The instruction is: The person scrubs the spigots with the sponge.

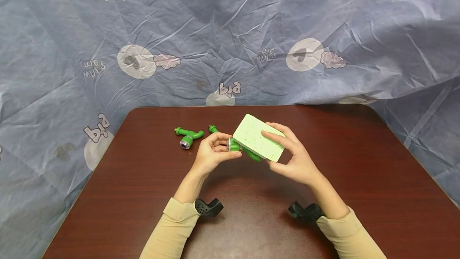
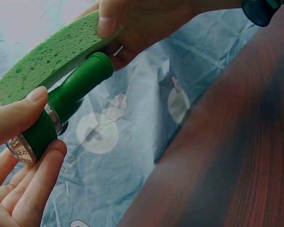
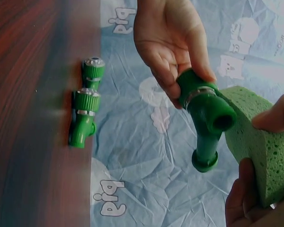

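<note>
1. two black wrist mounts [image 1: 208,207] sit closest to the head camera, strapped at the cuffs of beige sleeves [image 1: 172,227] so each wrist camera looks along its own hand.
2. left hand [image 1: 212,153]: thumb and fingers pinch the ribbed collar end of a green pipe fitting [image 1: 235,145]. grip is out at the end, which judged from the angle leaves the rest of the body exposed to the sponge.
3. right hand [image 1: 294,159]: fingers curl round a light green sponge [image 1: 258,137], thumb on one broad face and fingers on the other, holding it against the fitting's side.
4. both items are held up off the brown table [image 1: 359,163], roughly over its middle, just in front of the person.
5. fitting: glossy hard plastic, bent tube shape, open round bore, flanged ends, a silvery metal ring [image 2: 21,151] next to the knurled collar.
6. sponge: rectangular slab, porous, pitted surface, soft enough to dent slightly under the thumb in the left wrist view.
7. two more green fittings [image 1: 188,135] of the same kind lie on the table beyond the left hand, well apart from it.
8. crinkled blue printed sheet [image 1: 230,39] hangs as a backdrop behind the table.
</note>
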{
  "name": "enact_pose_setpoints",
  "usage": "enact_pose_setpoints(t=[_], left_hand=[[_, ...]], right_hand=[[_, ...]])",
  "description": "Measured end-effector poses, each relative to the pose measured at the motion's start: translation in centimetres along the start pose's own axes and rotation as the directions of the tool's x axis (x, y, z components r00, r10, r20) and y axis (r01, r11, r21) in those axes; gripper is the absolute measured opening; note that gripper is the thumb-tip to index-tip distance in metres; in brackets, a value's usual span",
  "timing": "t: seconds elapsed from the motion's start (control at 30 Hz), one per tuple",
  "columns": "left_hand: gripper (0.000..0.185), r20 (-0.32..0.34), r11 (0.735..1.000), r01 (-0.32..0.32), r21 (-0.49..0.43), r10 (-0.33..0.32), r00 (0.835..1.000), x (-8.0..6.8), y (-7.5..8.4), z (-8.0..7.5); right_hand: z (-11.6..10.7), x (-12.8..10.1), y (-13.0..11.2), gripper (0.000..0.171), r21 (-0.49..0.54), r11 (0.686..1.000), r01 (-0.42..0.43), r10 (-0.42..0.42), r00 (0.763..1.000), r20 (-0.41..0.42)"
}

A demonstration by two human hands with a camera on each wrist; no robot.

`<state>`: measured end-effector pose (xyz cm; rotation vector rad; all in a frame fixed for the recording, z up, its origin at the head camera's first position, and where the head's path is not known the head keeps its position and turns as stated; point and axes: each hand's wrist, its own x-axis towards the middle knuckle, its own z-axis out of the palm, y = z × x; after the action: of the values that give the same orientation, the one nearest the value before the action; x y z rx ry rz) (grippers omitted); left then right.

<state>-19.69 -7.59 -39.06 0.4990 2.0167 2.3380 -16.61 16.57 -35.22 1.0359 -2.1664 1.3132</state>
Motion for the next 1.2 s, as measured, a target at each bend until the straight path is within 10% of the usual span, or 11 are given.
enact_pose_setpoints(t=[0.67,1.2], left_hand=[[0.046,0.029,0.998,-0.061,-0.013,0.061,0.998,-0.2,0.1,0.0],[0.046,-0.001,0.999,-0.042,0.006,0.042,0.999,-0.1,0.0,-0.2]], right_hand=[[0.5,-0.5,1.4,0.067,0.002,0.999,-0.053,0.052,0.995,0.09],[-1.5,0.4,-0.7,0.062,-0.105,0.987,-0.123,0.112,0.987,-0.112]])
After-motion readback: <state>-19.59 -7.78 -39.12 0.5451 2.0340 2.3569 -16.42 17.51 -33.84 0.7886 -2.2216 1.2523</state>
